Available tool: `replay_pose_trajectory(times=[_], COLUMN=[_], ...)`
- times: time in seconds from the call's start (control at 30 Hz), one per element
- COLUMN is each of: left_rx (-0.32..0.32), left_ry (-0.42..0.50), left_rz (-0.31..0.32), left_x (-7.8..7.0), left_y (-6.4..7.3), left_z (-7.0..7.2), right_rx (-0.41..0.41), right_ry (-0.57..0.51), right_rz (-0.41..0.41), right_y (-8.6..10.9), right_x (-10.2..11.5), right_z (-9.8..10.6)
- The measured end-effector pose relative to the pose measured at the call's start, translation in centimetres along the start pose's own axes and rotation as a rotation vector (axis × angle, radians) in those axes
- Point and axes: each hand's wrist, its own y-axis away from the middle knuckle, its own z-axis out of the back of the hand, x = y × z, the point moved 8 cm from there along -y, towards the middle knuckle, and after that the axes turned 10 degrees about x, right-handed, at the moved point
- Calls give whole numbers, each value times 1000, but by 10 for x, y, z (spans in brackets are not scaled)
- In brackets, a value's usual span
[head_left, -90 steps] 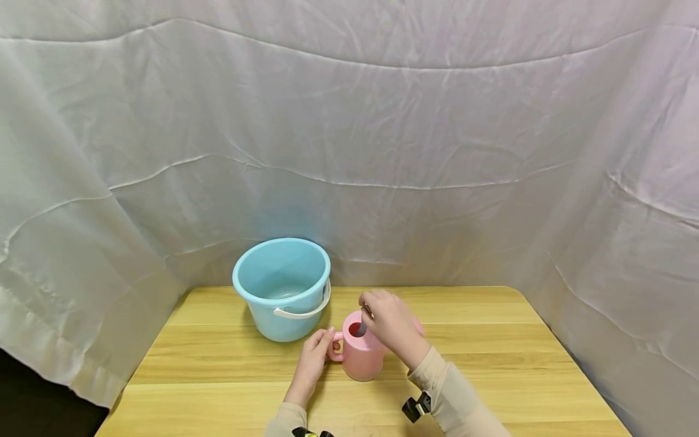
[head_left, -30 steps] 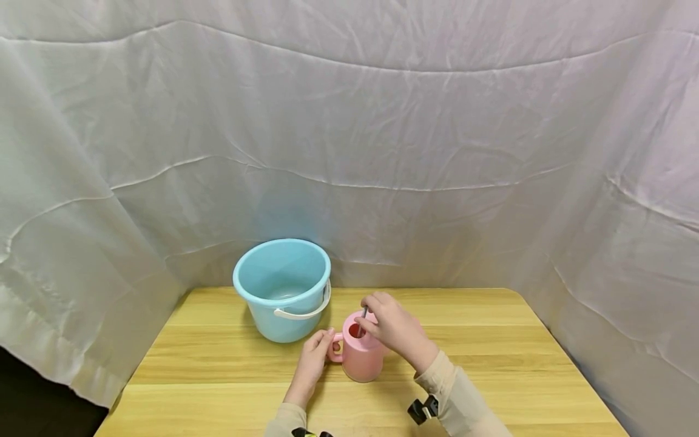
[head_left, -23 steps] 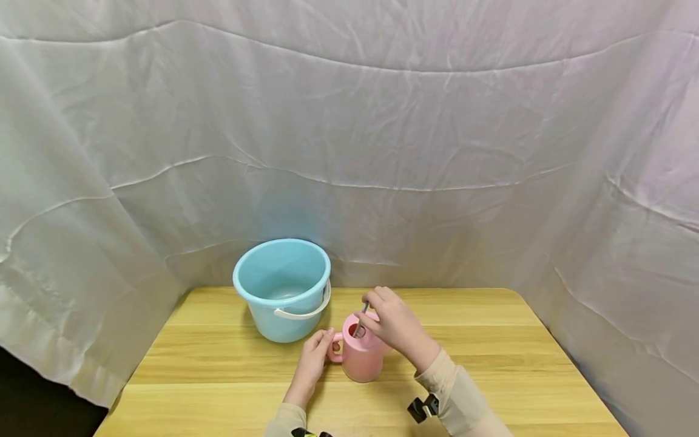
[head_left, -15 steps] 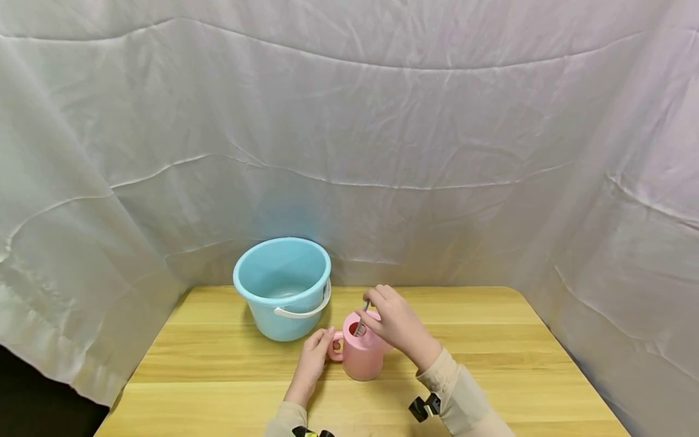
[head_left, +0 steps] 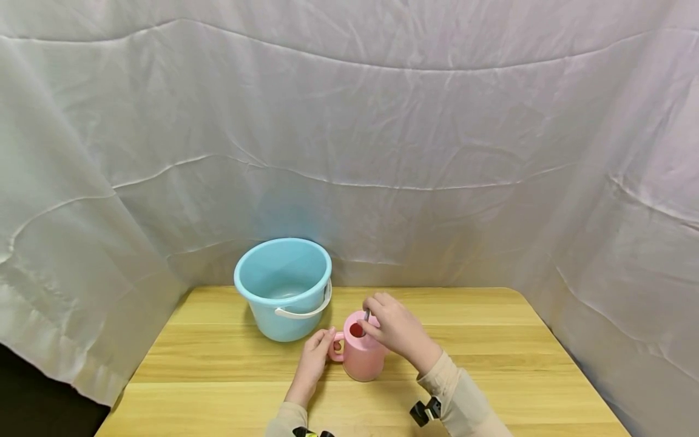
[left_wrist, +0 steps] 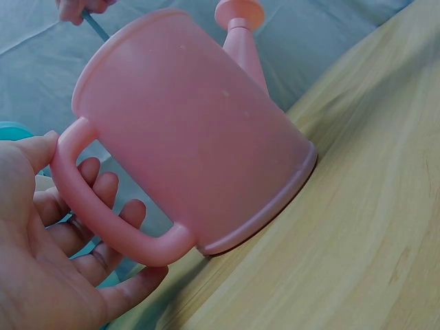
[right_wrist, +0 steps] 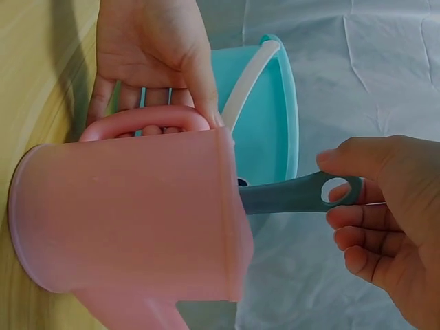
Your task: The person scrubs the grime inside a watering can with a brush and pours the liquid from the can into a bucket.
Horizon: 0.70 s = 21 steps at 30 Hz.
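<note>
A pink watering can (head_left: 364, 359) stands upright on the wooden table, its sprinkler head (left_wrist: 239, 12) visible in the left wrist view. My left hand (head_left: 312, 359) holds the can's loop handle (left_wrist: 113, 227), thumb on its upper part and fingers reaching through and under it. My right hand (head_left: 397, 326) pinches the holed end of a grey-green long-handled tool (right_wrist: 285, 196) between thumb and fingers. That tool goes down through the can's top opening (head_left: 357, 330). Its lower end is hidden inside the can, so its kind cannot be told.
A light blue bucket (head_left: 284, 326) with a white carrying handle (head_left: 301, 315) stands behind and left of the can, close to my left hand. Bare wooden tabletop (head_left: 491, 352) extends to the right. A grey-white curtain (head_left: 415, 133) hangs behind and at both sides.
My right hand has dipped slightly since half a second ago. The tool's slanted shaft now stands steeper, toward the right of the opening. My left hand and the can keep their places.
</note>
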Motion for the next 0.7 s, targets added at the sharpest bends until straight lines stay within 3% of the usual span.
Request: replay_pose_trajectory(times=[0.17, 0.4, 0.7], left_rx=[0, 0, 2], left_ry=[-4, -5, -3], left_rz=[0, 0, -11], left_x=[0, 1, 1], left_y=[0, 0, -1], left_z=[0, 1, 1], right_rx=[68, 120, 116], right_ry=[3, -31, -36], right_rz=[-53, -67, -73], right_y=[2, 1, 1], right_x=[-3, -5, -7], right_z=[-8, -19, -23])
